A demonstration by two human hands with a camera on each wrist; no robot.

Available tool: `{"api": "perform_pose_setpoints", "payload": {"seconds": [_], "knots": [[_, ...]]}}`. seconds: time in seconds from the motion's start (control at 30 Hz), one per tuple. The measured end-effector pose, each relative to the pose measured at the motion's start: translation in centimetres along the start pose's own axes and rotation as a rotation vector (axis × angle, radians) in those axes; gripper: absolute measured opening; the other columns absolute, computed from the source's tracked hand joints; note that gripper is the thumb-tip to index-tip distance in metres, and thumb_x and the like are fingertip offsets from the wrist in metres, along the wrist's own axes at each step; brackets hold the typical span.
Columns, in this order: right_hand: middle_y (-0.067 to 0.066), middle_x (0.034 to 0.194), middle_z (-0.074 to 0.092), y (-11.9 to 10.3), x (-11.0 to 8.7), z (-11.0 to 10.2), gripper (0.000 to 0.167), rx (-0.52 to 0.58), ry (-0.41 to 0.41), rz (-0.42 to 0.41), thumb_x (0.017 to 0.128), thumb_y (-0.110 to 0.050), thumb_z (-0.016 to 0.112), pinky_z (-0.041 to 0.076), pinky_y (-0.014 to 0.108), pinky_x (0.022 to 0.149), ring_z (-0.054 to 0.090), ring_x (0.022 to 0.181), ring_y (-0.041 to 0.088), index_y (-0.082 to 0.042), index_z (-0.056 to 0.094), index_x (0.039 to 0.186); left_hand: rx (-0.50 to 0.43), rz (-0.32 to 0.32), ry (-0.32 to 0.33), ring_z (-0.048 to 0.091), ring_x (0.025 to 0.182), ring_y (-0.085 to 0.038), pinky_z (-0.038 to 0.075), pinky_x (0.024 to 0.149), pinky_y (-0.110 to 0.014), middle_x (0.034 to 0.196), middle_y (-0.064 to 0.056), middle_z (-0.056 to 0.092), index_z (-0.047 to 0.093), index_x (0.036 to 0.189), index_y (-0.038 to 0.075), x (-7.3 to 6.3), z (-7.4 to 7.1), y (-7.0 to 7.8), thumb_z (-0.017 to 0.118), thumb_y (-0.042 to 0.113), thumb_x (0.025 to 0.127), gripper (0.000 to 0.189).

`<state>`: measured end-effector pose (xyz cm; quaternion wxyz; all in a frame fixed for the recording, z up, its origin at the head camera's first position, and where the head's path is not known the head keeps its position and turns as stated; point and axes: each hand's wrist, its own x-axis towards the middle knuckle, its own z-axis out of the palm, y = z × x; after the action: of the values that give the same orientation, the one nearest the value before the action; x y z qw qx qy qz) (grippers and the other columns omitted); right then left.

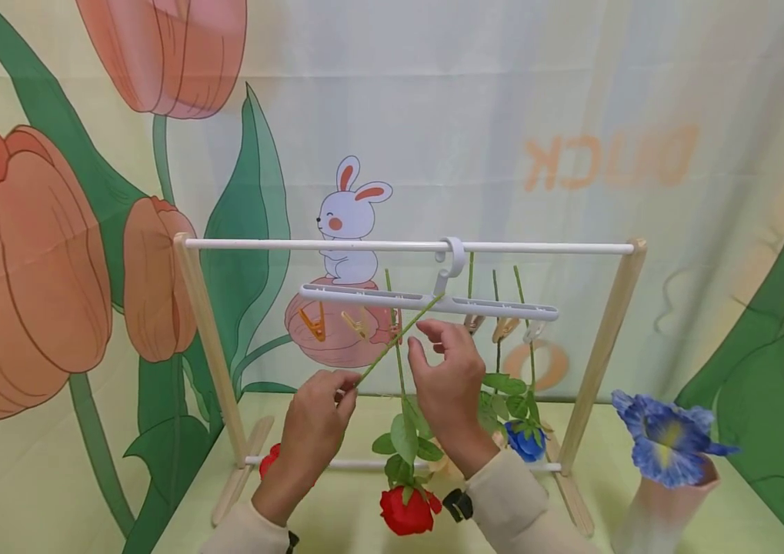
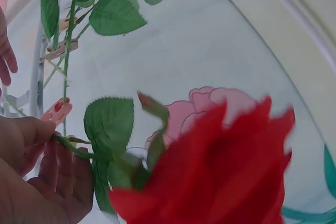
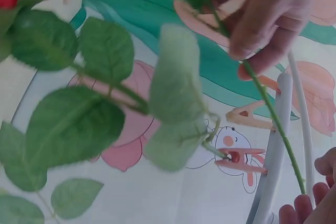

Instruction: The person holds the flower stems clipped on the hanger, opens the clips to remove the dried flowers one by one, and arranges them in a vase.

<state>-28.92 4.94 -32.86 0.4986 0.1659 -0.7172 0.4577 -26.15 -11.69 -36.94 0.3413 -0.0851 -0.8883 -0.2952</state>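
My left hand (image 1: 318, 415) pinches the green stem (image 1: 400, 337) of a red rose between thumb and fingers. The stem slants up to the right, its tip in front of a pale grey clip hanger (image 1: 364, 295). That rose's red bloom (image 2: 210, 171) fills the lower left wrist view; in the head view my left wrist mostly hides it. My right hand (image 1: 450, 377) is raised beside the stem, its thumb and forefinger apart. A second red rose (image 1: 408, 512) hangs upside down, its stem in a pink clip (image 3: 239, 160). The orange clip (image 1: 311, 322) and yellow clip (image 1: 355, 324) hold nothing.
The hanger hooks over the white rod (image 1: 260, 245) of a wooden stand (image 1: 602, 346). Right of the hook, more clips hold stems, including a blue rose (image 1: 525, 441). A vase (image 1: 668, 504) with a blue flower (image 1: 672, 442) stands at the right. A printed curtain is behind.
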Motion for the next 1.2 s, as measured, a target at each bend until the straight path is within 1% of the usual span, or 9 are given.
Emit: {"api": "perform_pose_setpoints", "payload": {"seconds": [0.2, 0.27, 0.37, 0.47, 0.57, 0.7, 0.93, 1.1, 1.2], "knots": [[0.010, 0.097, 0.072, 1.1, -0.2, -0.5, 0.020, -0.080, -0.036, -0.168, 0.082, -0.001, 0.080, 0.056, 0.045, 0.081, 0.065, 0.094, 0.028, -0.006, 0.074, 0.100, 0.083, 0.062, 0.019, 0.057, 0.080, -0.019, 0.053, 0.060, -0.028, 0.094, -0.003, 0.073, 0.079, 0.106, 0.017, 0.5, -0.6, 0.5, 0.075, 0.013, 0.092, 0.015], [0.010, 0.096, 0.071, 1.4, -0.2, -0.6, 0.021, -0.110, -0.058, -0.231, 0.081, -0.002, 0.081, 0.056, 0.045, 0.081, 0.064, 0.093, 0.029, -0.007, 0.074, 0.099, 0.105, 0.099, 0.037, 0.057, 0.080, -0.020, 0.053, 0.059, -0.029, 0.094, -0.003, 0.073, 0.079, 0.105, 0.017, 0.6, -0.7, 0.7, 0.076, 0.014, 0.091, 0.015], [0.009, 0.096, 0.071, 1.8, -0.3, -0.8, 0.022, -0.181, -0.103, -0.351, 0.079, -0.005, 0.084, 0.056, 0.043, 0.082, 0.062, 0.092, 0.029, -0.007, 0.074, 0.098, 0.144, 0.175, 0.068, 0.060, 0.081, -0.021, 0.057, 0.062, -0.033, 0.093, -0.004, 0.072, 0.079, 0.104, 0.017, 0.9, -0.7, 0.9, 0.077, 0.015, 0.090, 0.014], [0.007, 0.095, 0.071, 1.9, -0.2, -1.0, 0.025, -0.288, -0.147, -0.470, 0.076, -0.009, 0.088, 0.056, 0.043, 0.082, 0.063, 0.092, 0.028, -0.009, 0.075, 0.098, 0.182, 0.240, 0.091, 0.062, 0.084, -0.023, 0.058, 0.065, -0.035, 0.091, -0.005, 0.070, 0.080, 0.101, 0.016, 1.2, -0.7, 1.3, 0.079, 0.013, 0.088, 0.014], [0.005, 0.094, 0.071, 2.1, -0.2, -1.1, 0.027, -0.382, -0.187, -0.545, 0.074, -0.014, 0.090, 0.057, 0.043, 0.082, 0.065, 0.091, 0.027, -0.012, 0.076, 0.097, 0.210, 0.265, 0.097, 0.063, 0.086, -0.024, 0.057, 0.066, -0.036, 0.089, -0.006, 0.069, 0.080, 0.099, 0.016, 1.4, -0.7, 1.8, 0.081, 0.012, 0.085, 0.014], [0.003, 0.093, 0.070, 2.3, -0.5, -1.2, 0.028, -0.428, -0.241, -0.563, 0.073, -0.015, 0.091, 0.058, 0.042, 0.079, 0.066, 0.089, 0.025, -0.015, 0.076, 0.097, 0.247, 0.286, 0.099, 0.064, 0.086, -0.025, 0.055, 0.066, -0.037, 0.087, -0.006, 0.070, 0.080, 0.097, 0.015, 1.6, -0.7, 2.2, 0.083, 0.013, 0.083, 0.014], [0.002, 0.092, 0.071, 2.5, -0.9, -1.3, 0.024, -0.460, -0.310, -0.538, 0.075, -0.015, 0.090, 0.058, 0.039, 0.074, 0.066, 0.086, 0.023, -0.018, 0.077, 0.095, 0.323, 0.322, 0.081, 0.061, 0.083, -0.023, 0.053, 0.067, -0.036, 0.087, -0.006, 0.070, 0.080, 0.098, 0.016, 1.6, -0.5, 2.6, 0.083, 0.016, 0.083, 0.015], [0.001, 0.089, 0.071, 2.7, -1.0, -1.3, 0.021, -0.468, -0.319, -0.546, 0.076, -0.015, 0.090, 0.058, 0.036, 0.072, 0.066, 0.083, 0.021, -0.018, 0.077, 0.092, 0.342, 0.333, 0.081, 0.059, 0.084, -0.022, 0.051, 0.069, -0.036, 0.089, -0.005, 0.071, 0.080, 0.098, 0.017, 1.6, -0.5, 3.0, 0.084, 0.013, 0.082, 0.018], [0.000, 0.086, 0.071, 2.8, -1.0, -1.3, 0.015, -0.467, -0.317, -0.559, 0.079, -0.014, 0.087, 0.058, 0.034, 0.069, 0.066, 0.080, 0.020, -0.018, 0.077, 0.089, 0.353, 0.341, 0.077, 0.059, 0.084, -0.022, 0.050, 0.069, -0.035, 0.090, -0.005, 0.070, 0.081, 0.099, 0.018, 1.6, -0.4, 3.2, 0.085, 0.012, 0.081, 0.020]]}}
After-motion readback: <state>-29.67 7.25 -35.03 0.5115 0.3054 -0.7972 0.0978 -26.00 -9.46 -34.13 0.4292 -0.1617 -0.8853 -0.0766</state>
